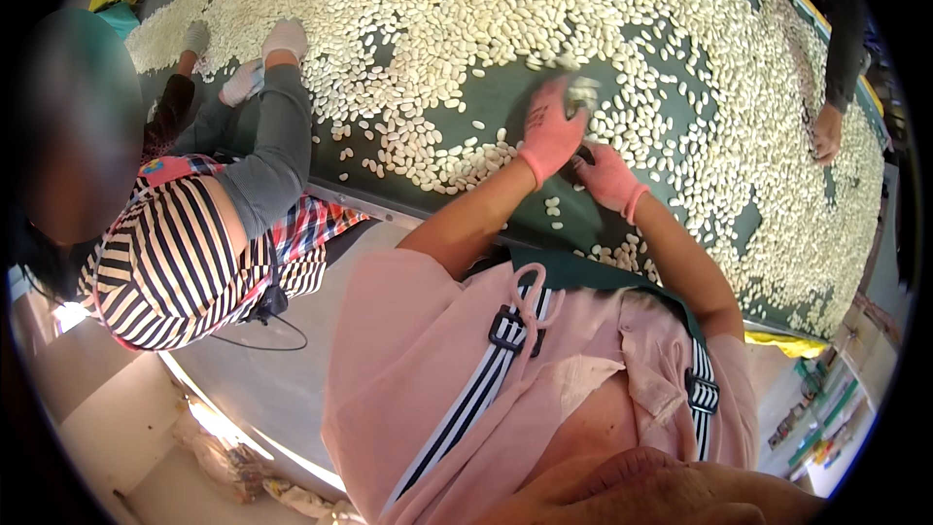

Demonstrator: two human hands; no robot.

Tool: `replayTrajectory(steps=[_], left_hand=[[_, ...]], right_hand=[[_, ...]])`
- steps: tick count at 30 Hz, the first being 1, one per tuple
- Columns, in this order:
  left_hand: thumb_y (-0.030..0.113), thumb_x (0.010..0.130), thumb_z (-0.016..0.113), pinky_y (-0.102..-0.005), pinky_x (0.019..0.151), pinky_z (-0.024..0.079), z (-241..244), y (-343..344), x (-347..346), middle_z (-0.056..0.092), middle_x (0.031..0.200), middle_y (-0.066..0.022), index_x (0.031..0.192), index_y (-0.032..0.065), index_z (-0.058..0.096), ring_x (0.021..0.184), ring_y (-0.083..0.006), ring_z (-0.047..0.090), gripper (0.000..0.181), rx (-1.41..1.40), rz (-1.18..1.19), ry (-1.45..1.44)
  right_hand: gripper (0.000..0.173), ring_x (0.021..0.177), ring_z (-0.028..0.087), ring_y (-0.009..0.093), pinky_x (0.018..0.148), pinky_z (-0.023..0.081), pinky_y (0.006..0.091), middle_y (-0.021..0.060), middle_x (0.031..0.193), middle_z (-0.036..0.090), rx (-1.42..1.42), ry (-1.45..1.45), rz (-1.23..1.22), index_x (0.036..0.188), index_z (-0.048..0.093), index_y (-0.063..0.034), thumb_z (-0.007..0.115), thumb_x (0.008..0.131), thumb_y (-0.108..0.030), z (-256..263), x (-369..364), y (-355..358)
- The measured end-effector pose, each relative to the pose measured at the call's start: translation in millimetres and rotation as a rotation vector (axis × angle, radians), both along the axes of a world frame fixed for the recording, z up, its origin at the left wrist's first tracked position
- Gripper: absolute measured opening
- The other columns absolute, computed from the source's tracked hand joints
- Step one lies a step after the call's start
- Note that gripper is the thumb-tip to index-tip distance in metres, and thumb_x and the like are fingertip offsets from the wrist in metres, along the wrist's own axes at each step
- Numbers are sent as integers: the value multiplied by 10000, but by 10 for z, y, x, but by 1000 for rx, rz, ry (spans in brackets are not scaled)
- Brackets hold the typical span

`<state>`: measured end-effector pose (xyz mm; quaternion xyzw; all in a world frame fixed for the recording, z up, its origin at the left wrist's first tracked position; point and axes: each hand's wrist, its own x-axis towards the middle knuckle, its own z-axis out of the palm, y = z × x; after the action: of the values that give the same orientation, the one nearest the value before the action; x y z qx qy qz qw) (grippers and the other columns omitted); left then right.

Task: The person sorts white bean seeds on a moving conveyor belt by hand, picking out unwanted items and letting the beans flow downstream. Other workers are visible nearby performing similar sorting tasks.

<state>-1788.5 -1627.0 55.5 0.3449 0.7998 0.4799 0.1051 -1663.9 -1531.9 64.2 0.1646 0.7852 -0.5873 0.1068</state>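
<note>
White beans (503, 22) lie loose and heaped across a dark green table surface (496, 98). My left hand (552, 127), in a pink knit glove, reaches over a thinly covered patch. Between its thumb and fingers is a motion-blurred cluster of white beans (583, 93). Close beside it, my right hand (611, 179) wears a matching glove, its fingers bent toward the left hand. Something dark shows at the right fingertips; whether it is a held thing or part of the glove is unclear. A few single beans (552, 207) lie below the hands.
On the left, a person in a striped garment (175, 255) works with light gloved hands (284, 40) in the beans. Across the table at right, another person's bare hand (826, 135) touches beans. A metal table edge (364, 208) runs in front of me. More hands show at the top.
</note>
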Motion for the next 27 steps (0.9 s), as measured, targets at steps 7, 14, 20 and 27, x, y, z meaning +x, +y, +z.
replayTrajectory(steps=[7, 14, 20, 27], left_hand=[[429, 828, 629, -488, 1066, 366, 171, 297, -1932, 475, 1371, -214, 1400, 101, 474, 1272, -392, 451, 678, -333, 566, 411], [503, 778, 707, -414, 1009, 446, -92, 959, -1452, 539, 1346, -198, 1386, 163, 504, 1198, -346, 550, 724, 3, -173, -182], [280, 833, 685, -395, 818, 503, 59, -418, -1870, 649, 1041, -194, 1133, -15, 631, 908, -277, 639, 424, 251, 298, -11], [487, 803, 701, -453, 1028, 376, -210, -997, -2050, 583, 1234, -170, 1344, 67, 531, 1185, -332, 501, 705, -301, 700, 393]], right_hand=[[344, 878, 677, 336, 741, 525, 416, 149, 1061, 694, 861, -46, -576, 1304, 562, -172, 459, 977, -184, -207, 152, 702], [362, 997, 669, 314, 836, 520, 411, 93, 1201, 672, 959, 160, -602, 1301, 580, -192, 421, 977, -220, -503, 320, 763], [367, 984, 654, 368, 838, 504, 455, 158, 1121, 681, 961, -55, -621, 1309, 571, -190, 468, 969, -283, -412, 245, 722], [323, 1032, 643, 325, 879, 497, 415, 119, 1111, 689, 980, 13, -639, 1244, 596, -166, 440, 975, -254, -416, 278, 716]])
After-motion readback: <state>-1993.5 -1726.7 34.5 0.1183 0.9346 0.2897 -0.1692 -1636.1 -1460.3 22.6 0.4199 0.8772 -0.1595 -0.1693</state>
